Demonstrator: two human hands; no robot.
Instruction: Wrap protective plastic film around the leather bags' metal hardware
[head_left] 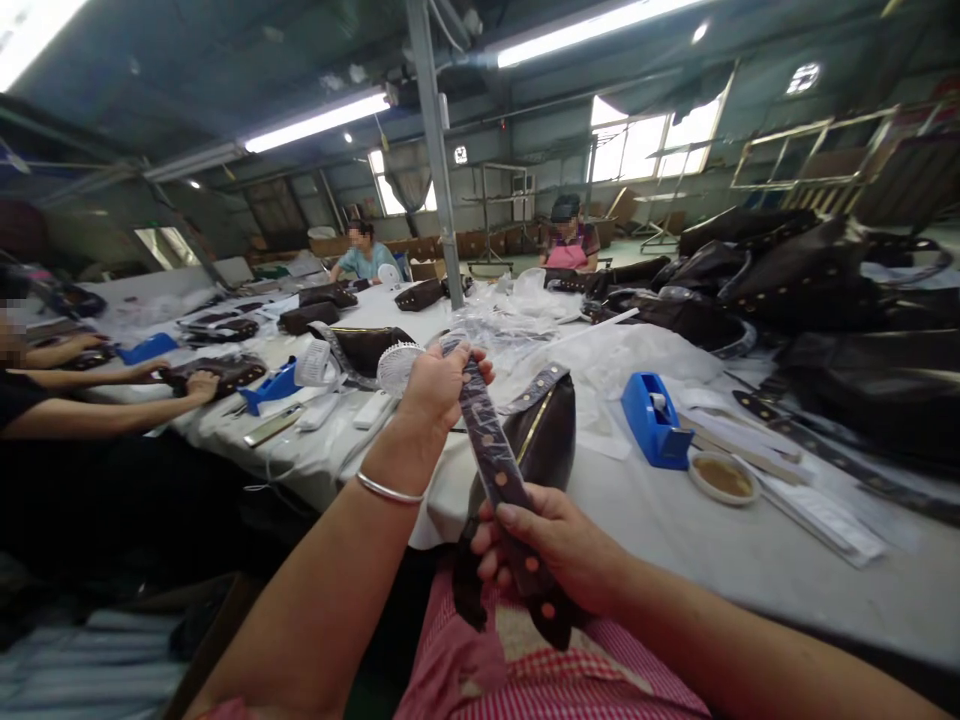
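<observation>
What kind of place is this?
Likely a handbag workshop: dark leather bags piled on the long table, co-workers handling bags along it, left hand and right hand holding a studded strap.

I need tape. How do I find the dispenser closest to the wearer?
On the long white table, look right of the dark brown leather bag. The blue plastic tape dispenser there alone sits beside a small round white dish.

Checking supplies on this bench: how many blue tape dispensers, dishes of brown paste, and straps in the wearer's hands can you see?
Blue tape dispensers: 3
Dish of brown paste: 1
Studded strap: 1, gripped by the left hand and the right hand
Total: 5
</observation>
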